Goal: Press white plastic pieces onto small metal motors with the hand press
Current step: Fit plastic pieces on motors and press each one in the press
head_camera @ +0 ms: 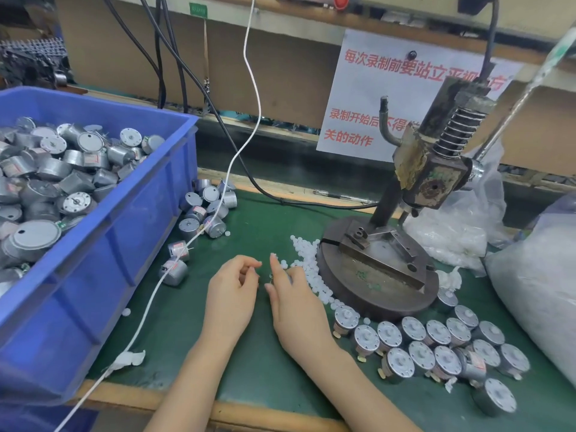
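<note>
Loose white plastic pieces (307, 266) lie in a strip on the green mat against the left side of the hand press (378, 269), whose round base carries an empty fixture. My left hand (232, 294) rests on the mat with curled fingers and seems to pinch one small white piece at its fingertips. My right hand (294, 297) lies beside it, index finger straight, the other fingertips touching the edge of the white pieces. Several unprocessed motors (205, 213) sit loose beside the blue bin (131, 232). Motors fitted with white pieces (436, 344) are grouped in front of the press.
The blue bin is full of metal motors (46, 169). A white cord (174, 263) runs across the mat past the loose motors. Clear bags of white pieces (530, 291) stand to the right of the press. A paper notice (374, 88) hangs behind.
</note>
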The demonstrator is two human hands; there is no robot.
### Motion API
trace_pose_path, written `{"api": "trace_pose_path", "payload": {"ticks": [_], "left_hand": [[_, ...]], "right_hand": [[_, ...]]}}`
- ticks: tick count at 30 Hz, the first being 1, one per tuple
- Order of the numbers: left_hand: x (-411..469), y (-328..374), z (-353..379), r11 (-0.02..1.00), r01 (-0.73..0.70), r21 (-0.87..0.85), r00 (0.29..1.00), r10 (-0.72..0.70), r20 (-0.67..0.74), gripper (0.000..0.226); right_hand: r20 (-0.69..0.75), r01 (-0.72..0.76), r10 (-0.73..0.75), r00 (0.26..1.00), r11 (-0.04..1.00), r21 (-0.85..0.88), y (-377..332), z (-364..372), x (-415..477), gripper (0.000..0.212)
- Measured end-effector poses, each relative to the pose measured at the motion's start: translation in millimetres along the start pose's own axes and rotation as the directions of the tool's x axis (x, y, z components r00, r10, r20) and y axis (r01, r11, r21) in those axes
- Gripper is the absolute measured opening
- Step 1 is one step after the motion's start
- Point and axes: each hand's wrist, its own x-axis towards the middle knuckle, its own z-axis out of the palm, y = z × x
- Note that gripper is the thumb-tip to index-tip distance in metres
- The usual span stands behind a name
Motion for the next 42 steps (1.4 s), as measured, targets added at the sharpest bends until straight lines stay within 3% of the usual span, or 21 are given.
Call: {"api": "trace_pose_path", "payload": {"ticks": [7, 15, 20, 24, 27, 30, 32, 34, 36, 38, 42], "left_hand": [[0, 4, -1, 0.998, 0.061, -0.012, 0.997, -0.061, -0.046, 0.032], [-3, 10, -3, 0.992, 0.112, -0.064, 0.992, -0.116, -0.053, 0.031], [-5, 10, -4, 0.989, 0.125, -0.074, 0.99, -0.129, -0.054, 0.031], [-5, 10, -4, 0.993, 0.103, -0.053, 0.993, -0.105, -0.05, 0.031], [-5, 10, -2, 0.997, 0.069, 0.025, 0.996, -0.068, -0.053, 0.026], [-5, 9, 2, 0.979, 0.014, 0.202, 0.999, -0.005, -0.044, 0.02], [-6, 10, 4, 0.928, -0.074, 0.365, 0.997, 0.066, 0.034, 0.022], [-9, 9, 8, 0.788, -0.248, 0.564, 0.967, 0.168, 0.191, 0.035], [-12, 8, 11, 0.645, -0.394, 0.655, 0.918, 0.245, 0.311, 0.045], [-13, 8, 13, 0.595, -0.413, 0.689, 0.911, 0.257, 0.323, 0.048], [-12, 6, 14, 0.501, -0.387, 0.774, 0.922, 0.187, 0.34, 0.051]], "right_hand": [[-0.088, -0.04, 0.068, 0.994, 0.955, 0.293, 0, -12, -7, 0.038], [0.041, -0.066, 0.063, 0.997, 0.995, 0.077, -7, -49, -13, 0.021], [0.212, -0.08, 0.073, 0.975, 0.996, 0.027, -12, -53, -18, 0.031], [0.226, -0.064, 0.062, 0.972, 0.998, 0.001, -12, -55, -19, 0.038], [0.165, -0.144, 0.116, 0.979, 0.975, 0.167, -5, -63, -22, 0.032], [0.056, -0.314, 0.325, 0.944, 0.834, 0.453, 21, -83, -24, 0.024], [-0.029, -0.33, 0.4, 0.916, 0.793, 0.512, 45, -97, -25, 0.023], [-0.13, -0.313, 0.435, 0.891, 0.796, 0.519, 67, -109, -25, 0.028], [-0.244, -0.307, 0.464, 0.852, 0.819, 0.485, 86, -114, -24, 0.035], [-0.322, -0.311, 0.459, 0.828, 0.854, 0.417, 99, -116, -20, 0.038], [-0.387, -0.29, 0.337, 0.858, 0.941, 0.174, 110, -112, -7, 0.037]]}}
